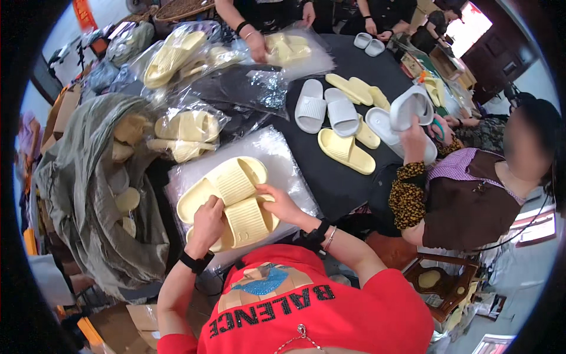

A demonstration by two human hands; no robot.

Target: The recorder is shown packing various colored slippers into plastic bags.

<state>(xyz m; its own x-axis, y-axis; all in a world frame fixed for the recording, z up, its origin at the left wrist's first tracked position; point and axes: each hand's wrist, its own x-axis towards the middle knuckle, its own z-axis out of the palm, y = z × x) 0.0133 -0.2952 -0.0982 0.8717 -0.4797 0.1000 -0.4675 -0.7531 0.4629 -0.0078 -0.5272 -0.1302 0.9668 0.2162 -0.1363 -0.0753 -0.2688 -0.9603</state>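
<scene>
Two pale yellow slide sandals [231, 200] lie side by side on a stack of clear plastic bags [277, 156] on the dark table [330, 177]. My left hand [207, 223] grips the near sandal's left edge. My right hand [282, 203] holds the same sandal's right side, fingers curled over its strap. Both wrists wear black bands. The far sandal touches the near one, and no hand is on it.
To my right a seated person holds up a grey slide [411, 107]. Loose grey slides [325, 109] and yellow slides [346, 152] lie mid-table. Bagged yellow slides [186, 133] pile at left beside a grey-green cloth sack [97, 177]. Other people's hands work at the far edge.
</scene>
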